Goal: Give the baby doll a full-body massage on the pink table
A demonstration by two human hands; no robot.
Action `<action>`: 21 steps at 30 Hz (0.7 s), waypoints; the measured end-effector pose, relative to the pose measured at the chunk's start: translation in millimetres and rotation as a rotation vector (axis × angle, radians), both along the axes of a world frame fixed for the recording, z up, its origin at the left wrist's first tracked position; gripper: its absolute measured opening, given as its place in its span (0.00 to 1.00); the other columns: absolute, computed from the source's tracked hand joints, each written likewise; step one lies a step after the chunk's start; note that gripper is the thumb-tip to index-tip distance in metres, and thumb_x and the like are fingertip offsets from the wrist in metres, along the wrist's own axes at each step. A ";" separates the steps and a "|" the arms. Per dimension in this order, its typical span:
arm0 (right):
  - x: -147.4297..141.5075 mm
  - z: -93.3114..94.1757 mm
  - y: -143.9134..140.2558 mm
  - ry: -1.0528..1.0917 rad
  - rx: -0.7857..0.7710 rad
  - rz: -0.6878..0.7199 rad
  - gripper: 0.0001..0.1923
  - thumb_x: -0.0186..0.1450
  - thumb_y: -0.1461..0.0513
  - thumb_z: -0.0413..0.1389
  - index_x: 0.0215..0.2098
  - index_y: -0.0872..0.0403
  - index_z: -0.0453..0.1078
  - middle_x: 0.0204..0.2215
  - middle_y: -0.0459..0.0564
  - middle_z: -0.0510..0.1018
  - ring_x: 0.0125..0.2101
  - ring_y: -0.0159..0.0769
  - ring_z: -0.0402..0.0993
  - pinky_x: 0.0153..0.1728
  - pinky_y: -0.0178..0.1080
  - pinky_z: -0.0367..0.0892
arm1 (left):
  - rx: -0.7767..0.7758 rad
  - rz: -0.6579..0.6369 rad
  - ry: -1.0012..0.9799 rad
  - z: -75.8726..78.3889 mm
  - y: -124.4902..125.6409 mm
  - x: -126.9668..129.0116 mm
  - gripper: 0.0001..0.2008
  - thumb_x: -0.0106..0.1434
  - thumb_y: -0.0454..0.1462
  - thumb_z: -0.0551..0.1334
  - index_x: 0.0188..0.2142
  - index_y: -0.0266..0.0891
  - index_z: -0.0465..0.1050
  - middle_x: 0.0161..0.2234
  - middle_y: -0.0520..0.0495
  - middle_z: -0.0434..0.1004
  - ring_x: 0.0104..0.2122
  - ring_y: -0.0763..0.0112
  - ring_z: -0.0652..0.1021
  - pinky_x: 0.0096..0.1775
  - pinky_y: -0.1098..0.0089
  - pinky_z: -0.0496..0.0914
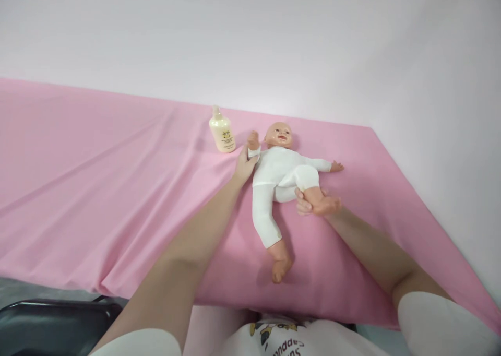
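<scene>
**Here, two bare hands steady a baby doll on a pink-draped desk**

Here a soft-bodied baby doll in a white knit one-piece lies on its back on a desk covered in smooth pink cloth, loosely rumpled into long shallow folds. The doll's head, hands and feet are glossy moulded plastic, and one of its legs stretches straight toward the camera. The person's left hand is closed around the doll's raised arm, at the cuffed wrist. The right hand grips the bare foot of the doll's bent leg, fingers curled beneath it. Just beside the doll's head, on the left-hand side, stands a squat, rounded cream plastic bottle with a narrow cap and a small printed label. Behind the doll the cloth ends against a plain, pale wall. Nearer than the doll, at the desk's front edge, a dark chair shows, along with the person's white printed shirt.
</scene>
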State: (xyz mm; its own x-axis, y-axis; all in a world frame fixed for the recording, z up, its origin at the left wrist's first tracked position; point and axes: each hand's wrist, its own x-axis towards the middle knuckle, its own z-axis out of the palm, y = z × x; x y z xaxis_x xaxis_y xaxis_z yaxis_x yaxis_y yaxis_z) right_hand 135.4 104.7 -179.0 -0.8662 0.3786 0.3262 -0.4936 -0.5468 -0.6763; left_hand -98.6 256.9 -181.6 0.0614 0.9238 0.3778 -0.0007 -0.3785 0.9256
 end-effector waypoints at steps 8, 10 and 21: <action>-13.6 14.7 -4.6 -0.333 0.255 0.375 0.26 0.60 0.64 0.70 0.54 0.60 0.72 0.42 0.57 0.85 0.37 0.38 0.84 0.39 0.35 0.76 | -0.129 0.236 -0.287 -9.6 20.4 -4.2 0.12 0.60 0.42 0.67 0.38 0.45 0.66 0.37 0.48 0.76 0.43 0.62 0.80 0.47 0.63 0.76; -12.6 12.7 -4.4 -0.277 0.215 0.370 0.26 0.59 0.63 0.70 0.54 0.61 0.72 0.42 0.59 0.84 0.40 0.41 0.84 0.40 0.37 0.77 | -0.146 0.232 -0.294 -10.9 21.3 -4.9 0.13 0.60 0.43 0.67 0.39 0.45 0.65 0.39 0.47 0.77 0.45 0.62 0.80 0.49 0.62 0.76; -3.2 14.0 8.5 0.074 -0.244 -0.379 0.25 0.58 0.47 0.66 0.44 0.54 0.67 0.25 0.39 0.72 0.19 0.25 0.57 0.24 0.30 0.60 | 0.444 -0.307 0.475 1.8 4.4 -2.8 0.16 0.60 0.37 0.63 0.47 0.41 0.79 0.52 0.41 0.81 0.54 0.55 0.77 0.61 0.53 0.68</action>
State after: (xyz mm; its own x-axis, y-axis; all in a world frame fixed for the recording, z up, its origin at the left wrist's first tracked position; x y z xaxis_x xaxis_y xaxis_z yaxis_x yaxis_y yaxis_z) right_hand 132.3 113.3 -165.0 -0.6293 0.7379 0.2438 -0.7318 -0.4570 -0.5057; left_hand -101.4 261.4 -179.8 0.5450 0.6036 0.5820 0.1968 -0.7668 0.6110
